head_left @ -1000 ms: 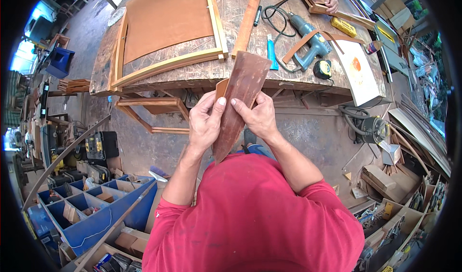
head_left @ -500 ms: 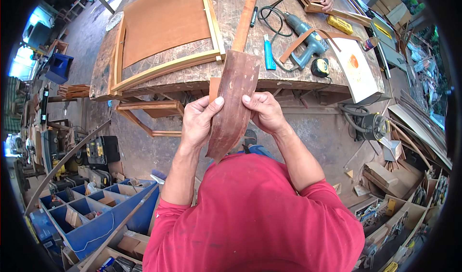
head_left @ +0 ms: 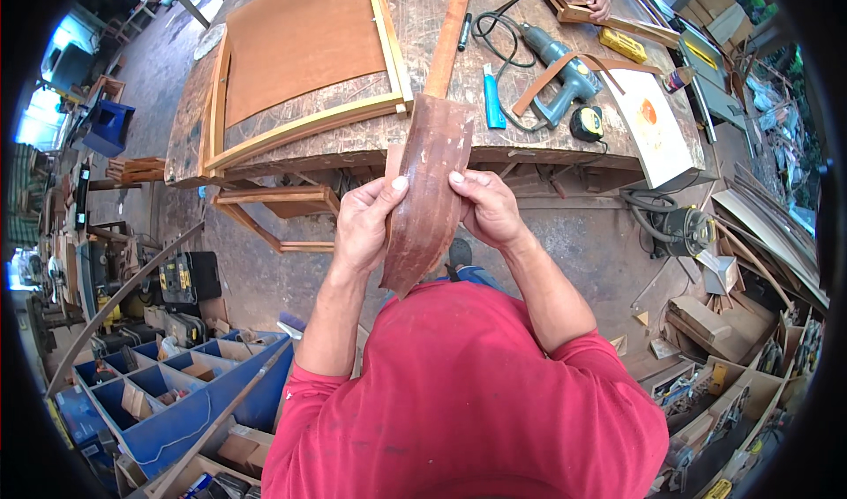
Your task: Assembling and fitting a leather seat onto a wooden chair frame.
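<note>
Between my two hands is a wide, worn brown piece (head_left: 430, 177) that looks like leather, its surface scuffed and its lower end curled. My left hand (head_left: 364, 221) pinches its left edge with the thumb on top. On the opposite edge my right hand (head_left: 488, 206) grips it in the same way. A lighter tan piece (head_left: 393, 162) shows behind its left edge. Past its far end a narrow tan strip (head_left: 448, 40) stretches over the workbench (head_left: 335, 142); whether the two are joined is hidden.
On the bench are a wooden frame with a brown panel (head_left: 304, 45), a black marker (head_left: 464, 31), a blue cutter (head_left: 493, 97), a corded heat gun (head_left: 565, 71) and a tape measure (head_left: 587, 123). Another person's hand (head_left: 598, 1) rests at far right. A blue divided bin (head_left: 203, 411) stands at lower left.
The brown piece tilts slightly, and light now shines off its surface. My right hand has shifted a little along its edge; my left hand stays nearly in place.
</note>
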`<state>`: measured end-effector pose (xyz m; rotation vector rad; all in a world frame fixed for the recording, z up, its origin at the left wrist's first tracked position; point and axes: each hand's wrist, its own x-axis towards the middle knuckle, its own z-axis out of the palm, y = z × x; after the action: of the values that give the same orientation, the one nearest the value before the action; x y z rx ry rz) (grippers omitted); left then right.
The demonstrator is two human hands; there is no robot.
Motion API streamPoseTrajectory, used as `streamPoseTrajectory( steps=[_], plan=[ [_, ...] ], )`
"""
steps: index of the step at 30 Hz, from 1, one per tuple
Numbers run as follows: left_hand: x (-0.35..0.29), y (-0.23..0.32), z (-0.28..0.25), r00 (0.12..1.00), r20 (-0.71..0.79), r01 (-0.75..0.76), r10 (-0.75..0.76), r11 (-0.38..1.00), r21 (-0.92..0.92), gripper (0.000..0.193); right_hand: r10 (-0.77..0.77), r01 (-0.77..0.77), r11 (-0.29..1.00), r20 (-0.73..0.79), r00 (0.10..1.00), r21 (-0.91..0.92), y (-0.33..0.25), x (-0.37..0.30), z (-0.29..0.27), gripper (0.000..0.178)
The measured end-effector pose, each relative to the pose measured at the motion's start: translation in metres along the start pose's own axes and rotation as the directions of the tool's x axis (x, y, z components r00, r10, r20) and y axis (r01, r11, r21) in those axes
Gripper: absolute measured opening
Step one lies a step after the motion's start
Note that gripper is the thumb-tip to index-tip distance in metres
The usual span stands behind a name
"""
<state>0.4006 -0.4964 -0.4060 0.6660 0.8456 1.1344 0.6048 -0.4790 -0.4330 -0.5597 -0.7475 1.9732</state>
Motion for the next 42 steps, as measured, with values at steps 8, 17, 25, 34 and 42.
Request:
streamPoseTrajectory(
  steps=[8,17,25,34,42],
  plan=[
    [-0.005,0.004,0.005,0.990,-0.015,-0.126,0.139,0.933,0.337,0.033,-0.193,0.134,0.875,-0.081,0.978,-0.465,-0.011,-0.002,0.019,0.032],
    [-0.012,0.006,0.013,0.970,0.000,-0.223,0.242,0.894,0.388,0.029,-0.294,0.183,0.675,-0.033,0.955,-0.714,-0.015,-0.007,0.028,0.025],
    [-0.015,0.009,0.016,0.967,-0.005,-0.232,0.256,0.881,0.413,0.033,-0.276,0.181,0.712,-0.033,0.961,-0.678,-0.014,-0.011,0.031,0.024],
    [-0.014,0.003,0.023,0.952,0.005,-0.273,0.305,0.844,0.461,0.034,-0.360,0.238,0.649,-0.017,0.933,-0.722,-0.017,-0.016,0.033,0.023],
    [-0.013,-0.009,0.007,0.989,0.102,-0.148,0.110,0.809,0.568,0.035,-0.370,0.320,0.929,-0.408,0.835,-0.187,-0.020,-0.001,0.010,0.023]
  ],
)
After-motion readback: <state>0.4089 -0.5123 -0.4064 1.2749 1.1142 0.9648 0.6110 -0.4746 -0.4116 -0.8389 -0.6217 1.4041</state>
